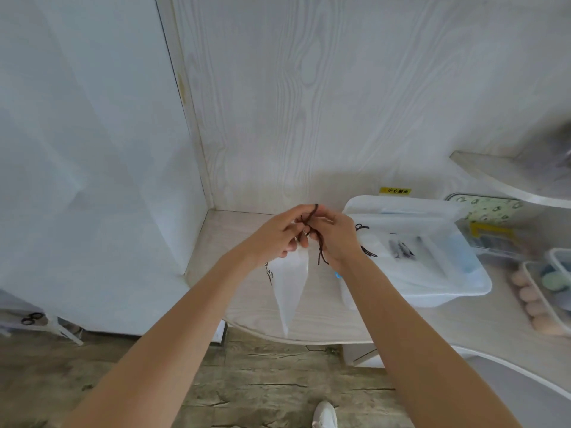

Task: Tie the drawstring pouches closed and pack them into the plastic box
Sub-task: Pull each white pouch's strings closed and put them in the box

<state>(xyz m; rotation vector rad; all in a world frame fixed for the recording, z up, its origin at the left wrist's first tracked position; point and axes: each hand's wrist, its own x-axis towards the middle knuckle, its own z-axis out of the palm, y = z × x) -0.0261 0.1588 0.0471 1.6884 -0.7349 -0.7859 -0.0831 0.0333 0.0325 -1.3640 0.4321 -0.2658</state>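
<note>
A white drawstring pouch (pixel 290 285) hangs from my hands above the table's front edge, gathered at its top and tapering downward. My left hand (pixel 278 236) and my right hand (pixel 335 239) meet at its neck, both pinching the dark drawstring (pixel 313 216), which loops up between my fingers; its loose ends dangle under my right hand. To the right, the clear plastic box (pixel 463 291) stands open on the table with at least one white pouch (pixel 395 251) with dark strings lying inside.
The pale table (pixel 234 242) fits into a corner of white wood-grain walls. Further right stand clear containers (pixel 534 291) with pink and green rounded items. A curved shelf (pixel 500 177) juts out above them. A white shoe (pixel 324 415) shows on the wooden floor.
</note>
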